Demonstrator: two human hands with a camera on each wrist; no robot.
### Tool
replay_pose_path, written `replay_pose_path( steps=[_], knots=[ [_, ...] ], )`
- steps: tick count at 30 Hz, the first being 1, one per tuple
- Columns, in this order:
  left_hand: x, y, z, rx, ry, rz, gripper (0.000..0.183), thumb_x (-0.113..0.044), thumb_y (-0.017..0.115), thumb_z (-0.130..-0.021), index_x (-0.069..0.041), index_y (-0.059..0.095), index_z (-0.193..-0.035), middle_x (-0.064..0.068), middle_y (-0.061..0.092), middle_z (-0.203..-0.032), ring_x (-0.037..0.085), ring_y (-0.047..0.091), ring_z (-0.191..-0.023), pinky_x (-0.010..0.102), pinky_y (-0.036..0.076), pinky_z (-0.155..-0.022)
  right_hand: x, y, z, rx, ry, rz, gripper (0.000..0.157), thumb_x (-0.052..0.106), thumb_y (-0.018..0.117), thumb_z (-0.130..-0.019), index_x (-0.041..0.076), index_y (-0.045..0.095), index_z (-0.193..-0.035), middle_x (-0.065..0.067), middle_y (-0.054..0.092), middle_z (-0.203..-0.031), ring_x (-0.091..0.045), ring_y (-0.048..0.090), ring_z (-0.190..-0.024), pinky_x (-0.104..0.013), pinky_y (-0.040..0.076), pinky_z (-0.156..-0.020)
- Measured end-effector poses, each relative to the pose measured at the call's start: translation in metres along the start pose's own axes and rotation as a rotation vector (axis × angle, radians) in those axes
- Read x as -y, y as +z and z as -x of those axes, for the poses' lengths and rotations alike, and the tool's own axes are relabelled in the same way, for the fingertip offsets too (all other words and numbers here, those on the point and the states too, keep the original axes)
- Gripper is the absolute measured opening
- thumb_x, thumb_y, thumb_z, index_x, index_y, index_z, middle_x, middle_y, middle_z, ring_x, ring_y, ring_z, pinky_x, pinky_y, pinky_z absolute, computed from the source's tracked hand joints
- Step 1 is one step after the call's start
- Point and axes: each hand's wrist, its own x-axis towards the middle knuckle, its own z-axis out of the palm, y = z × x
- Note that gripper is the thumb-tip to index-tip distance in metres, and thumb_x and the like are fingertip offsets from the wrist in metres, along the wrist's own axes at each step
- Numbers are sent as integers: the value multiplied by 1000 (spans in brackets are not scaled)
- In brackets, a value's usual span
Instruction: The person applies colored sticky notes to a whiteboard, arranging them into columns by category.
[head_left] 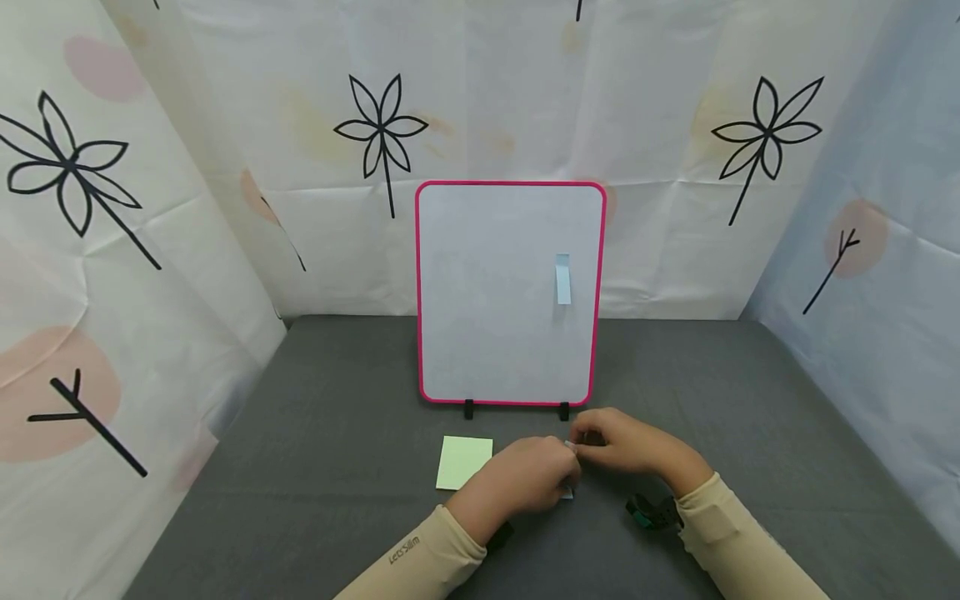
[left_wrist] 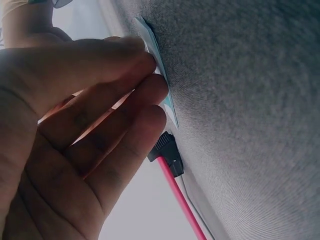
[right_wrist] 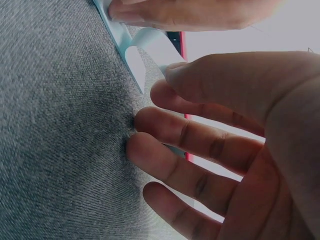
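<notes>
A pale blue sticky note pad [right_wrist: 112, 27] lies at the grey cloth, mostly covered by my left hand [head_left: 525, 475] in the head view. Fingertips of that hand hold the pad down, and its edge [left_wrist: 162, 70] shows beneath them in the left wrist view. My right hand [head_left: 633, 446] pinches the end of a blue sticky note strip [right_wrist: 157, 45] between thumb and index finger. The strip curls up from the pad in an arc. The other right fingers spread loosely below the thumb.
A light green sticky note pad [head_left: 461, 461] lies left of my hands. Behind them stands a whiteboard [head_left: 495, 300] with a pink frame and black feet [head_left: 468, 409]. One blue strip [head_left: 563, 280] is stuck on its right side. Patterned cloth walls [head_left: 517, 100] enclose the table.
</notes>
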Motion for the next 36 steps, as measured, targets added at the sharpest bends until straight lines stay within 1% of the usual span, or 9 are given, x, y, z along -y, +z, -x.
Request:
replay_pose_path(
  steps=[1, 3, 6, 10, 16, 19, 23, 28, 36],
  knots=[
    [0, 0, 0, -1, -5, 0, 31, -8, 74, -96, -23, 71, -70, -12, 40, -61, 3, 29, -60, 17, 27, -53, 0, 0, 0, -2, -2, 5, 14, 14, 67, -104, 20, 71, -93, 10, 63, -86, -3, 55, -76, -25, 51, -70],
    [0, 1, 0, -4, -12, -4, 33, -7, 73, -97, -24, 71, -69, -12, 36, -61, 3, 26, -60, 17, 25, -53, 0, 0, 0, -3, -5, 11, 13, 14, 67, -105, 20, 72, -94, 10, 63, -86, -2, 56, -77, -26, 52, -71],
    [0, 2, 0, -12, -12, -17, 34, -7, 73, -97, -25, 71, -69, -13, 36, -61, 3, 26, -59, 17, 25, -52, -1, -1, 0, -4, -9, 17, 12, 15, 67, -105, 20, 72, -95, 11, 64, -88, -2, 58, -79, -26, 53, -73],
    [1, 3, -1, -19, -11, -35, 36, -7, 72, -97, -25, 68, -66, -11, 36, -60, 4, 26, -58, 18, 24, -52, -1, -1, 0, -7, -10, 16, 13, 16, 67, -105, 20, 71, -94, 11, 62, -86, -2, 56, -78, -25, 51, -72],
    [0, 3, -1, -9, -21, -71, 27, -11, 78, -94, -26, 76, -72, -12, 53, -67, 1, 39, -61, 18, 33, -54, -2, -2, 1, -16, -11, 18, 13, 19, 67, -105, 18, 72, -93, 11, 61, -85, -1, 53, -76, -24, 49, -70],
    [-2, 2, 0, -1, -36, -98, 25, -15, 81, -92, -26, 76, -71, -11, 58, -72, 1, 42, -63, 18, 37, -56, -3, -2, 1, -16, -4, 12, 14, 21, 68, -105, 15, 73, -95, 10, 63, -87, -1, 54, -76, -24, 49, -71],
    [-4, 0, 2, 13, -46, -120, 23, -19, 83, -90, -26, 74, -70, -11, 58, -75, 1, 44, -64, 19, 39, -56, -4, -3, 1, -20, 0, -6, 15, 23, 68, -105, 13, 74, -95, 9, 64, -87, -3, 54, -77, -25, 49, -71],
    [-4, -2, 3, 33, -43, -112, 21, -21, 84, -89, -24, 73, -72, -10, 58, -76, 0, 44, -65, 18, 40, -57, -6, -3, 1, -29, -10, -11, 16, 25, 68, -106, 15, 74, -96, 9, 65, -87, -4, 55, -78, -25, 50, -72],
    [-4, 1, 1, 31, -39, -115, 30, -22, 85, -89, -23, 67, -65, -10, 55, -73, 1, 41, -63, 19, 37, -56, -8, -2, 2, -47, -1, -10, 15, 26, 68, -106, 16, 73, -95, 10, 64, -86, -3, 54, -77, -25, 49, -70]
  ],
)
